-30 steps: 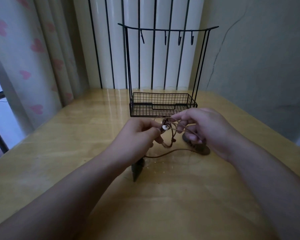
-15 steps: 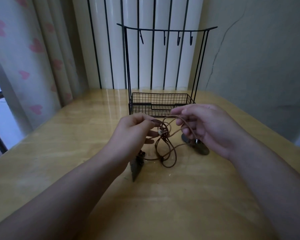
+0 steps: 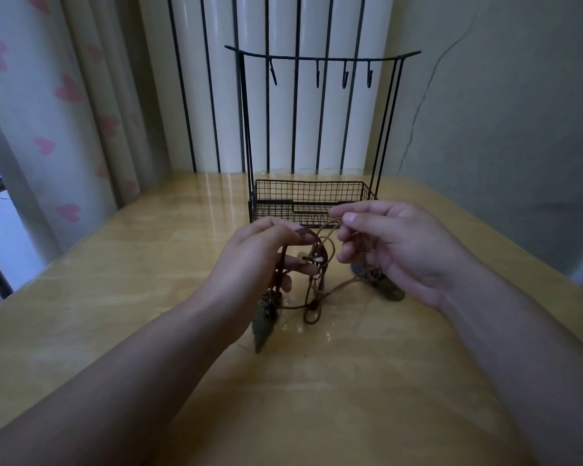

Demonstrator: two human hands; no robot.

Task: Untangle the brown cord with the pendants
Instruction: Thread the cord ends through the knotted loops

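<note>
A glossy yellow wooden table (image 3: 122,297) fills the lower frame; heart-printed pale curtains (image 3: 64,105) hang upper left, a cracked grey wall (image 3: 505,112) upper right.

A wire rack (image 3: 312,203) stands toward the back of the table (image 3: 142,264), before the radiator (image 3: 283,95); a curtain (image 3: 64,105) hangs at left. In front of the rack, the left hand (image 3: 260,260) and right hand (image 3: 394,247) hold the cord (image 3: 320,280) between them. One pendant (image 3: 262,327) lies below the left hand, another (image 3: 389,290) under the right.

brown cord (image 3: 330,290), black wire rack (image 3: 312,203), pink-heart curtain (image 3: 68,92), yellow wooden table (image 3: 148,264)
</note>
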